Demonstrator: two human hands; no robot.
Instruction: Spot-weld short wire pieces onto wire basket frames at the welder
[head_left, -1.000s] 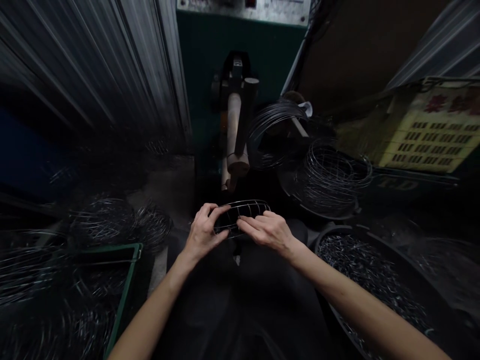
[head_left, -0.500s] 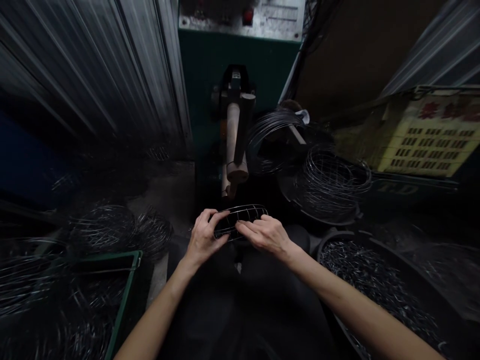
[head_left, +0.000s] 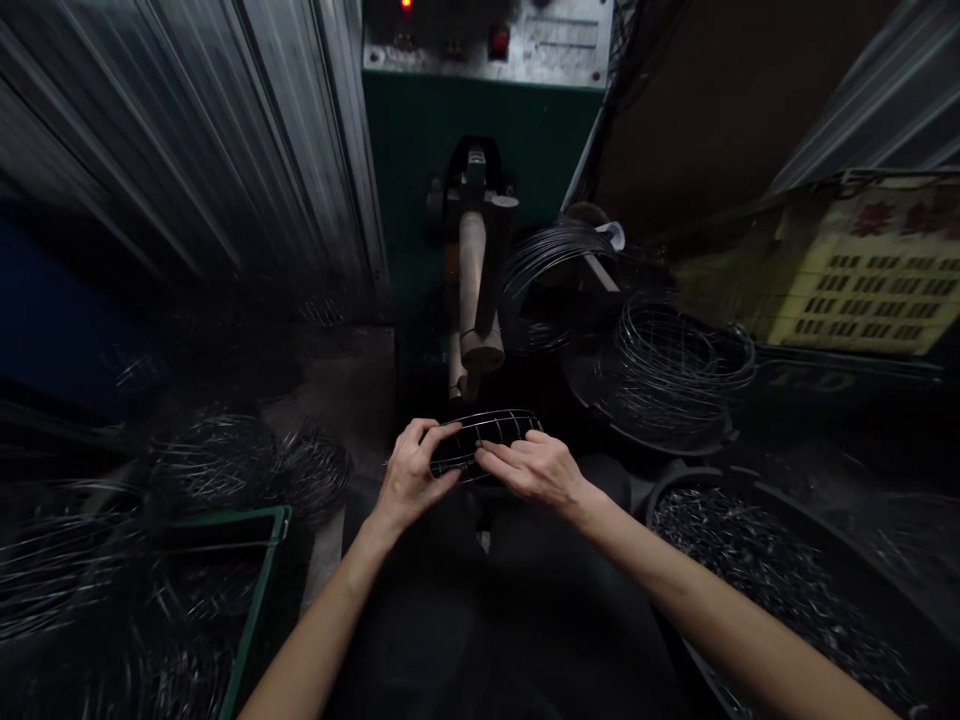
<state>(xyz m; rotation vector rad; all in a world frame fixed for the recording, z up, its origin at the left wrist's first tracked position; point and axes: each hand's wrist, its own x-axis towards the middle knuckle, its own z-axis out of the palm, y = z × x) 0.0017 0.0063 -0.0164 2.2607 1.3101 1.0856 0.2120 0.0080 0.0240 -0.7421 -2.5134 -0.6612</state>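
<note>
A round wire frame (head_left: 499, 420), two thin hoops joined by short cross wires, is held over my lap. My left hand (head_left: 415, 468) is closed around its left end, fingers on the upper hoop and thumb below. My right hand (head_left: 534, 466) grips the right side, with the fingertips pressed against a cross wire near the middle. Just beyond the frame, the thick electrode arms (head_left: 474, 290) of a green machine (head_left: 405, 130) point toward me, apart from the wire. My fingers hide part of the lower hoop.
At right lie a wire coil (head_left: 555, 250), a stack of wire rings (head_left: 679, 350) and a black tub (head_left: 667, 480) of short metal pieces. A yellow crate (head_left: 862, 290) stands behind. At left is a green crate (head_left: 259, 590) of wire parts beside wire bundles (head_left: 217, 460).
A red light on the machine's panel now shows lit. The view has shifted slightly, so everything sits a little to the right. Both hands keep the same hold on the wire frame.
</note>
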